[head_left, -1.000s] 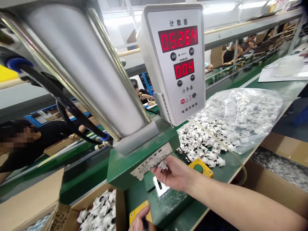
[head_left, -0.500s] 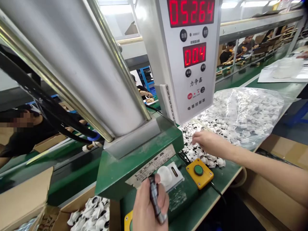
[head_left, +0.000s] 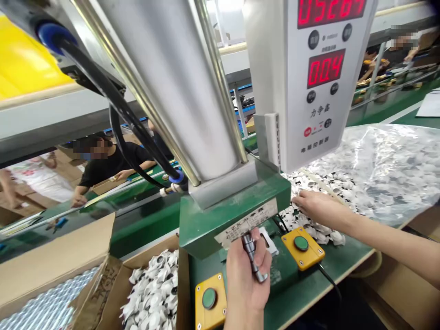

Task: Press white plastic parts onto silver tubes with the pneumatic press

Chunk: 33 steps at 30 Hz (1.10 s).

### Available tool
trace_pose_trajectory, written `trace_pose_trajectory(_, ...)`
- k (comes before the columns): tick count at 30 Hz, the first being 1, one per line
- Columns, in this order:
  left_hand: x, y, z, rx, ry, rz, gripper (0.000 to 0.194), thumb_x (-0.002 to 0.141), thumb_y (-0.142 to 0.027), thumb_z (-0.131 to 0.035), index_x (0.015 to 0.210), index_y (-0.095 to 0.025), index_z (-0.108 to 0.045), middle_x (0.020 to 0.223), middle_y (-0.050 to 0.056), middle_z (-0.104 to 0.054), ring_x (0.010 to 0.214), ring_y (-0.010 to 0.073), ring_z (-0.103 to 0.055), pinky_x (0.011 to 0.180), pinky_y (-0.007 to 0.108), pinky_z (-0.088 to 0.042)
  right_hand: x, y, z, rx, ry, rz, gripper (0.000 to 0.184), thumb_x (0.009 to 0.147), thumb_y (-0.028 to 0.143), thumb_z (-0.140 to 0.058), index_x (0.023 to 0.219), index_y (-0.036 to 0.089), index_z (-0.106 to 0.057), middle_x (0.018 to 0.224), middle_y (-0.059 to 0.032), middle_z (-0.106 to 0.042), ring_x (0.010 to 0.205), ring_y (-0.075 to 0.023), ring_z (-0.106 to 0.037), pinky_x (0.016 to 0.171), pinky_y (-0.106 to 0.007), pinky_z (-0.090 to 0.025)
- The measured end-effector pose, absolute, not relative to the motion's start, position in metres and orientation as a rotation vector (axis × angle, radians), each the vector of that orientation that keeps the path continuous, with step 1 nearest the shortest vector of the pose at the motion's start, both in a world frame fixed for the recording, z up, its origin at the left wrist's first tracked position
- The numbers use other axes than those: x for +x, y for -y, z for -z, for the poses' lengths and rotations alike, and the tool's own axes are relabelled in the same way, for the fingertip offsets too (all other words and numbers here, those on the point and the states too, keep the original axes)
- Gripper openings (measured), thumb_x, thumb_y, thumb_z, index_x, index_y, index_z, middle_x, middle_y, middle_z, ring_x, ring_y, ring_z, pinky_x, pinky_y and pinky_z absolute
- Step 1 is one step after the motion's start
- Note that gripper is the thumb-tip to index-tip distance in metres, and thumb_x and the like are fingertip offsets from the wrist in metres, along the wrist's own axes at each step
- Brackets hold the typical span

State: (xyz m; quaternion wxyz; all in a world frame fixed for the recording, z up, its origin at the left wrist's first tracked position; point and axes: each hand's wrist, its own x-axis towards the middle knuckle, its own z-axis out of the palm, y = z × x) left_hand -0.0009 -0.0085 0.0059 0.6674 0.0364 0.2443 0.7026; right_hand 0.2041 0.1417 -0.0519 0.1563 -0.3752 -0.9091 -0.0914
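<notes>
The left hand [head_left: 245, 275] is closed around a short metal rod [head_left: 253, 257] (upright, slightly tilted) under the press [head_left: 233, 215] head, with a yellow button box [head_left: 210, 300] at its 8 o'clock and another [head_left: 302, 246] at 2. Farther, at 1 o'clock, the right hand [head_left: 318, 208] rests palm down on the white parts [head_left: 323, 229] beside the bag [head_left: 385, 169]; whether it grips one cannot be told.

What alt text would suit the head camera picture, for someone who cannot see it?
A person's left hand holds a small metal tool under a green press, while the right hand rests on a pile of small white parts; two yellow button boxes sit nearby.
</notes>
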Motion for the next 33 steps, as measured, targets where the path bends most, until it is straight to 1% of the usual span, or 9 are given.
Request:
trace_pose_trajectory(4,-0.038,0.030,-0.007,-0.168,-0.487,-1.703,0.013,0.093,-0.016,-0.038,0.089,-0.012,-0.050,0.063,-0.003,-0.045,0.038,0.0019,-0.040,0.031,0.010,-0.031,0.191,-0.111,0.024,-1.004,2.484,0.115,0.019,0.091,0.027,-0.045,0.099,0.020,-0.060,0.090,-0.0065,-0.061,0.067,-0.0160,-0.059,0.056,-0.026,-0.043)
trace_pose_trajectory(7,-0.065,0.049,-0.004,-0.352,-0.421,-1.832,0.019,0.096,-0.023,-0.032,0.089,-0.014,-0.047,0.066,-0.003,-0.046,0.046,0.0015,-0.048,0.041,0.007,-0.041,0.174,-0.094,0.009,-0.947,2.397,-0.068,0.019,0.089,0.029,-0.046,0.097,0.023,-0.063,0.086,-0.0043,-0.062,0.063,-0.0147,-0.059,0.056,-0.025,-0.045)
trace_pose_trajectory(12,-0.063,0.069,0.004,-0.415,-0.477,-1.757,0.018,0.093,-0.027,-0.039,0.088,-0.014,-0.050,0.059,-0.006,-0.038,0.033,0.0032,-0.029,0.025,0.015,-0.023,0.149,-0.071,-0.008,-0.917,2.409,-0.244,0.020,0.088,0.026,-0.049,0.099,0.024,-0.065,0.080,-0.0039,-0.063,0.063,-0.0157,-0.061,0.053,-0.024,-0.046)
trace_pose_trajectory(17,-0.058,0.071,0.000,-0.487,-0.790,-1.946,0.012,0.090,-0.022,-0.045,0.084,-0.016,-0.052,0.078,0.003,-0.051,0.064,0.0128,-0.053,0.052,0.026,-0.054,0.119,-0.055,-0.013,-0.782,2.522,-0.511,0.021,0.087,0.026,-0.052,0.105,0.027,-0.063,0.095,-0.0020,-0.065,0.074,-0.0161,-0.063,0.061,-0.024,-0.047)
trace_pose_trajectory(19,-0.058,0.073,0.000,-0.493,-0.844,-1.905,0.008,0.089,-0.015,-0.046,0.087,-0.016,-0.053,0.086,0.006,-0.054,0.078,0.0183,-0.058,0.061,0.032,-0.057,0.107,-0.056,-0.008,-0.728,2.556,-0.475,0.020,0.087,0.024,-0.052,0.103,0.024,-0.064,0.094,-0.0025,-0.066,0.078,-0.0178,-0.063,0.064,-0.025,-0.046)
trace_pose_trajectory(21,-0.056,0.077,0.002,-0.424,-0.824,-1.848,0.014,0.089,-0.009,-0.042,0.092,-0.017,-0.053,0.085,0.006,-0.054,0.072,0.0154,-0.058,0.052,0.023,-0.053,0.099,-0.059,-0.003,-0.660,2.584,-0.390,0.016,0.087,0.020,-0.050,0.095,0.021,-0.065,0.086,-0.0029,-0.066,0.078,-0.0182,-0.063,0.065,-0.026,-0.044)
trace_pose_trajectory(24,-0.052,0.084,0.007,-0.269,-0.683,-1.757,0.015,0.093,-0.017,-0.039,0.090,-0.016,-0.054,0.073,0.001,-0.052,0.041,0.0039,-0.043,0.027,0.010,-0.029,0.096,-0.061,-0.002,-0.630,2.626,-0.246,0.015,0.086,0.017,-0.049,0.083,0.019,-0.063,0.074,-0.0028,-0.063,0.071,-0.0179,-0.061,0.061,-0.026,-0.041)
trace_pose_trajectory(30,-0.045,0.086,0.016,-0.132,-0.698,-1.719,0.034,0.092,-0.045,-0.040,0.079,-0.019,-0.057,0.056,-0.008,-0.044,0.024,0.0002,-0.025,0.021,0.011,-0.016,0.097,-0.057,-0.001,-0.589,2.672,-0.309,0.021,0.091,0.016,-0.045,0.081,0.019,-0.064,0.070,-0.0014,-0.063,0.065,-0.0155,-0.060,0.062,-0.025,-0.043)
trace_pose_trajectory(33,-0.047,0.085,0.021,0.053,-0.945,-1.746,0.033,0.087,-0.051,-0.046,0.080,-0.022,-0.058,0.055,-0.009,-0.042,0.024,-0.0002,-0.019,0.023,0.012,-0.014,0.107,-0.056,0.009,-0.696,2.595,-0.328,0.021,0.093,0.026,-0.044,0.097,0.019,-0.064,0.080,-0.0048,-0.064,0.071,-0.0189,-0.062,0.064,-0.028,-0.047)
